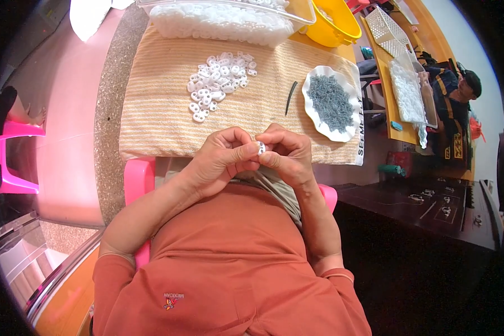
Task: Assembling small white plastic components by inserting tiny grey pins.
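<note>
Between my two hands, in front of my body at the table's near edge, is a small white plastic piece (pixel 261 148) with dark holes. My left hand (pixel 227 154) pinches it from the left, thumb on top. From the right, the thumb and fingers of my right hand (pixel 287 152) close on the same piece; whether they also hold a smaller part is hidden. Beyond my hands lies a loose pile of similar white pieces (pixel 221 78). A scalloped white dish (pixel 307 92) full of small grey parts stands to the right, with a thin dark tool (pixel 290 98) beside it.
A striped towel (pixel 157 101) covers the table. At its far side stand a clear bin (pixel 302 15) of white pieces and a yellow basin (pixel 341 31). Another person (pixel 453 101) sits at a table on the far right. A pink stool (pixel 11 162) stands left.
</note>
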Demonstrator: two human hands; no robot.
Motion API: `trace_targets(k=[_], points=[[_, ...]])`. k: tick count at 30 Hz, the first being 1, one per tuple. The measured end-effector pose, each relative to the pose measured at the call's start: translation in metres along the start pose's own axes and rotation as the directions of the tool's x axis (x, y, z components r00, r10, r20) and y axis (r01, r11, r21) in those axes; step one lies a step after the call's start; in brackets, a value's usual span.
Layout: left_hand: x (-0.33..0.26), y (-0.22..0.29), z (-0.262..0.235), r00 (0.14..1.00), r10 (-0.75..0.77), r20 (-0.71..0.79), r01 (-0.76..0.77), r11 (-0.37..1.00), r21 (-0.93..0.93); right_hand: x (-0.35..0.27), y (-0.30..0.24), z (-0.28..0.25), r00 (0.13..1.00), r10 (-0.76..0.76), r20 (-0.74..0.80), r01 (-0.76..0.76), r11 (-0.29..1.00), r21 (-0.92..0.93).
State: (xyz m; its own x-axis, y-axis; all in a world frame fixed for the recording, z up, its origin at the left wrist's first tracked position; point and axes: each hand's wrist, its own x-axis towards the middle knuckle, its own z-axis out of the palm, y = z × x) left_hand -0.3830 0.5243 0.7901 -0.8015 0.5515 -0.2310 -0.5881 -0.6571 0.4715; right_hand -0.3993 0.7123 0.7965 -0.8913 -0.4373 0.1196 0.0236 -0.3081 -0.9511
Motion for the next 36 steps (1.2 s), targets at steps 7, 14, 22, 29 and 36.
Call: trace_targets(k=[7,14,22,29,36], points=[[-0.002,0.0,0.001,1.0,0.0,0.004,0.0,1.0,0.014,-0.002,0.0,0.0,1.0,-0.022,0.023,0.023,0.998,-0.05],[0.001,0.002,0.001,1.0,0.004,0.01,-0.004,1.0,0.012,0.001,-0.004,0.001,1.0,-0.024,0.019,0.025,0.997,-0.068],[-0.002,0.0,0.007,0.998,-0.008,-0.067,0.01,0.999,0.033,-0.001,-0.015,0.003,0.998,0.014,0.057,0.002,0.964,-0.267],[-0.004,-0.001,0.004,0.999,-0.006,-0.033,0.009,0.994,0.108,-0.005,-0.004,0.004,0.999,0.014,0.045,-0.004,0.974,-0.228],[0.001,0.001,-0.001,1.0,0.013,0.003,-0.013,0.999,0.053,-0.002,-0.003,0.007,0.997,-0.049,0.053,0.058,0.98,-0.188]])
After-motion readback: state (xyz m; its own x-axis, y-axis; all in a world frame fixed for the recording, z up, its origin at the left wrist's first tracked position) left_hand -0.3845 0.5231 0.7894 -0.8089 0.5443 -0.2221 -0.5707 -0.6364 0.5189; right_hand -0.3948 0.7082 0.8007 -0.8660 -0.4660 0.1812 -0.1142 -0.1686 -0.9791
